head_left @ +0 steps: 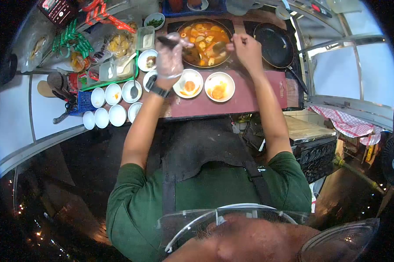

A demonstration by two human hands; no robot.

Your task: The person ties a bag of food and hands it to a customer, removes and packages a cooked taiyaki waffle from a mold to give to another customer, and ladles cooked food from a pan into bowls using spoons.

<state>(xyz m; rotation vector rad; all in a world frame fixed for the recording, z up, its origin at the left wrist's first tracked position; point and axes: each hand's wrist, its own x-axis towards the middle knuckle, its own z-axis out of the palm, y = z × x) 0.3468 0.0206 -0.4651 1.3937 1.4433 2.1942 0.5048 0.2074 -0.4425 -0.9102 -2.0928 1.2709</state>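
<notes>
A wide pan (226, 32) of orange-red stew with chunky pieces stands on the stove. My left hand (170, 59), in a clear plastic glove, is closed round a black-handled utensil (165, 41) at the pan's left side. Fingers curled, my right hand (248, 49) is at the pan's right edge, gripping a utensil with a dark head (218, 48) dipped in the stew. Its exact kind is hard to make out. Below the pan, two white bowls with orange food, the left bowl (190, 71) and the right bowl (219, 75), sit on a reddish board (258, 91).
A black frying pan (273, 43) sits on the right burner, its handle pointing toward me. Several small white bowls (117, 115) stand at the left, near a green tray (111, 83) of containers. Bagged food (120, 43) lies behind them. A blue basket (85, 101) holds utensils.
</notes>
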